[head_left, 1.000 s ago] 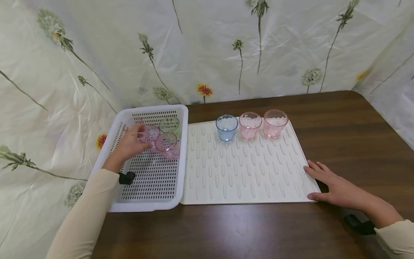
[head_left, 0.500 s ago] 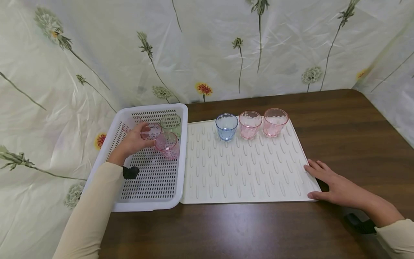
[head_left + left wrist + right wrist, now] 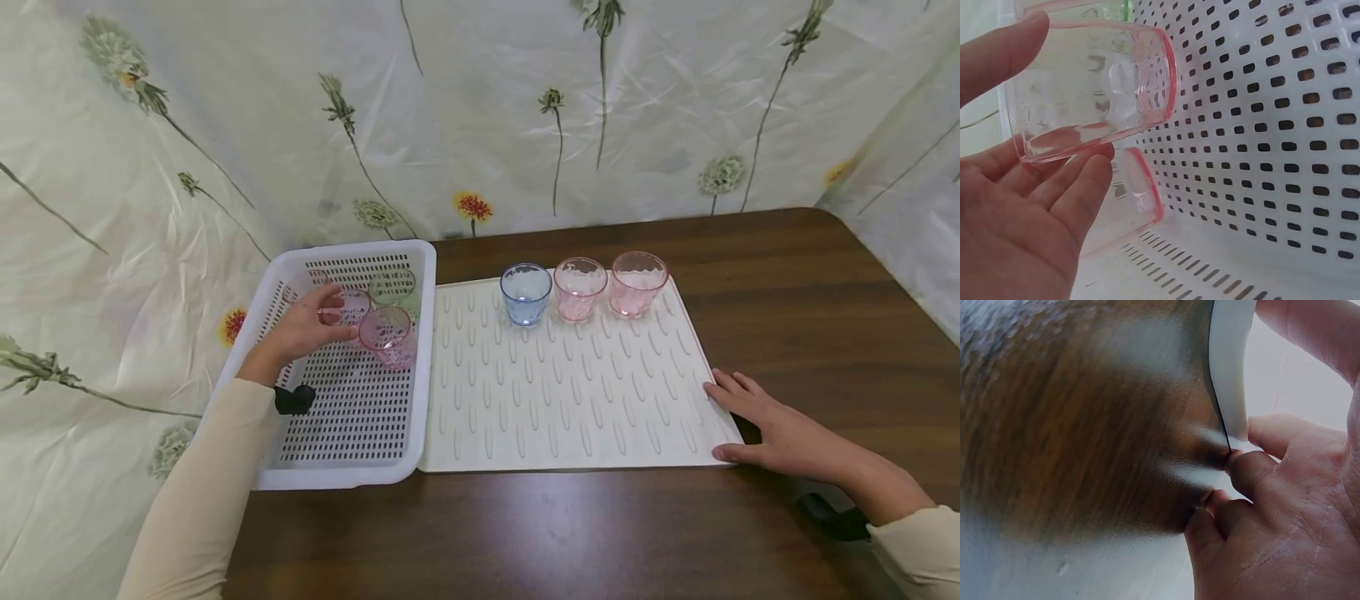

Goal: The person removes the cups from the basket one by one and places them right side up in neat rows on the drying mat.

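Observation:
My left hand (image 3: 303,329) reaches into a white perforated basket (image 3: 429,358). It grips a pink-rimmed glass (image 3: 1091,87), thumb on one side and fingers on the other; in the left wrist view the glass's pink rim faces the basket's perforated surface. Close to my thumb in the head view stands a second pink glass (image 3: 387,337). A green-tinted glass (image 3: 392,286) is behind them, and another pink glass (image 3: 296,287) is partly hidden by my hand. My right hand (image 3: 780,429) rests at the right edge of a white ridged mat (image 3: 562,400), thumb at its near corner, fingers extended.
Along the mat's far edge a blue glass (image 3: 526,296) and two pink glasses stand in a row, the nearer pink glass (image 3: 580,292) beside the blue one. The basket adjoins the mat's left side. Brown wooden table (image 3: 570,533) surrounds them; a floral sheet (image 3: 480,100) hangs behind.
My left hand shifts slightly right within the basket, then a little back left; its thumb now sits nearer the front pink glass. The right hand and the row of glasses stay put.

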The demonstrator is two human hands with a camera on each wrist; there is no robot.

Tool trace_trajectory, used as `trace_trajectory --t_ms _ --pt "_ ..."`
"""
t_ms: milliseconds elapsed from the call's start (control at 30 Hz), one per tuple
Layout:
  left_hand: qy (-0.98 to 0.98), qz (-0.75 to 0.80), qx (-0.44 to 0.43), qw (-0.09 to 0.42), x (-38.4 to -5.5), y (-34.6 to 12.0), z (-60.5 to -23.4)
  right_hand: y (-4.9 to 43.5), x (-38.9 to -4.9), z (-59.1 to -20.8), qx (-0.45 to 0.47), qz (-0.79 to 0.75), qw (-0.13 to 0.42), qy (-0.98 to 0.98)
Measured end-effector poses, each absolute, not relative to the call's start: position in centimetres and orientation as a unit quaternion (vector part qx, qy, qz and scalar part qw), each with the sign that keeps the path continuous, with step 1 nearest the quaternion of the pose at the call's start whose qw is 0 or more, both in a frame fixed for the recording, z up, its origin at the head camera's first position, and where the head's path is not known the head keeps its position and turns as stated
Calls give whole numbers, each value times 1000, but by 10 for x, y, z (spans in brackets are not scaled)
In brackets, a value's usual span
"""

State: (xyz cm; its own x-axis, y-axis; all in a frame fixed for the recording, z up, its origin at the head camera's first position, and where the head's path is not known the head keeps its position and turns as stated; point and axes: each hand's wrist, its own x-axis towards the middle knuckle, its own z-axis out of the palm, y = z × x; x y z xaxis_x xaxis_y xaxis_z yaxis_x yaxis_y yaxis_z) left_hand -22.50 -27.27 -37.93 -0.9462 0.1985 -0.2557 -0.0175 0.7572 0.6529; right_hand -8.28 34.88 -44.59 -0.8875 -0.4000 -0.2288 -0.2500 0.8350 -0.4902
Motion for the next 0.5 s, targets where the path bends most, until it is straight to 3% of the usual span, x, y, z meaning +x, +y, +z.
trace_trajectory --t_ms 500 --pt "919 380 49 94 -212 -273 -348 348 -83 -447 -167 -230 169 944"
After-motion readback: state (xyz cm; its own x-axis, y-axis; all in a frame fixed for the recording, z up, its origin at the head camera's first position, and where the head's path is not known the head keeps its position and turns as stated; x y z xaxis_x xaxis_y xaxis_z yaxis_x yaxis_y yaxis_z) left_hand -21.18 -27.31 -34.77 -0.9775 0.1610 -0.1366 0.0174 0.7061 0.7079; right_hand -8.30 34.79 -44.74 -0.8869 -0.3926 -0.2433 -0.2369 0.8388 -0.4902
